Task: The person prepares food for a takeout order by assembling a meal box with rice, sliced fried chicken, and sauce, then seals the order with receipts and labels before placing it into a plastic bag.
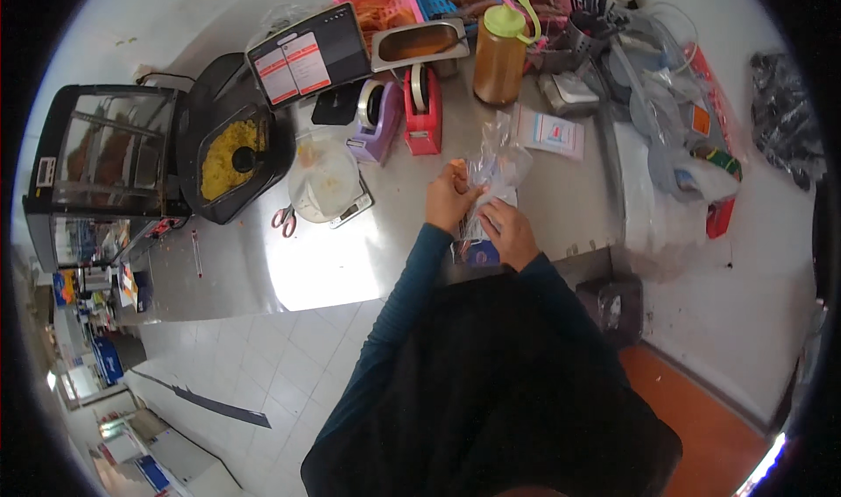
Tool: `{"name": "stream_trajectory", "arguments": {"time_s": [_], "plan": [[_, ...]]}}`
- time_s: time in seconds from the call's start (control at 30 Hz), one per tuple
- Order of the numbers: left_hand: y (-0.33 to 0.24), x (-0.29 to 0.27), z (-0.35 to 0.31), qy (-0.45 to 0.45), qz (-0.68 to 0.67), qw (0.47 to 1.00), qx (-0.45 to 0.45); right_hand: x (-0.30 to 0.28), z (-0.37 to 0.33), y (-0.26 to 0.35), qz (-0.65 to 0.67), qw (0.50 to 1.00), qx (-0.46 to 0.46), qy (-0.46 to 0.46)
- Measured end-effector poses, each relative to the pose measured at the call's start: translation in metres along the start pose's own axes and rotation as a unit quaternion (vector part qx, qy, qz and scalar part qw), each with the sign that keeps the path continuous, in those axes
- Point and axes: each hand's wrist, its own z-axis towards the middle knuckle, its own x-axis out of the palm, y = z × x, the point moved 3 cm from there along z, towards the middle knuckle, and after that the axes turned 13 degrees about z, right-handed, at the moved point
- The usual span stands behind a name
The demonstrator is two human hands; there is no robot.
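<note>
A clear plastic bag point(496, 166) stands crumpled on the steel counter point(324, 265), and both of my hands are on it. My left hand point(448, 196) pinches its left edge near the top. My right hand point(509, 231) presses on its lower part, over a small blue-printed packet point(477, 252) at the counter's front edge. Whether the bag holds anything I cannot tell.
Purple point(378, 118) and red point(423, 110) tape dispensers stand behind the bag, beside a brown squeeze bottle point(501, 54) and a tablet point(308, 54). A scale with a lidded bowl point(326, 181), scissors point(284, 219), a fryer point(235, 153) and a glass warmer point(103, 173) lie left. A white packet point(550, 132) lies right.
</note>
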Motion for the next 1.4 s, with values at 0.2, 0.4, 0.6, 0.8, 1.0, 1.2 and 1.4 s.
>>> {"name": "stream_trajectory", "arguments": {"time_s": [0.2, 0.4, 0.6, 0.8, 1.0, 1.2, 1.4], "plan": [[0.038, 0.002, -0.01, 0.215, -0.351, 0.884, -0.221, 0.004, 0.014, -0.002, 0.028, 0.999, -0.033, 0.001], [0.042, -0.005, -0.014, 0.25, -0.461, 0.826, -0.206, 0.011, 0.009, -0.001, 0.02, 0.996, -0.012, -0.09], [0.04, -0.007, -0.017, 0.247, -0.467, 0.822, -0.214, 0.012, 0.009, -0.001, 0.024, 0.996, -0.011, -0.087], [0.035, -0.005, -0.02, 0.209, -0.425, 0.863, -0.177, 0.014, 0.01, -0.001, 0.027, 0.997, -0.01, -0.078], [0.024, -0.017, -0.025, 0.159, -0.221, 0.961, -0.042, 0.017, 0.013, -0.005, 0.06, 0.996, 0.034, -0.062], [-0.012, -0.044, -0.044, 0.236, -0.245, 0.938, 0.062, -0.006, 0.01, -0.011, 0.045, 0.993, 0.058, -0.094], [0.064, -0.046, 0.074, -0.107, 0.1, 0.989, 0.015, 0.0, -0.004, -0.003, 0.074, 0.991, 0.065, -0.091]]}}
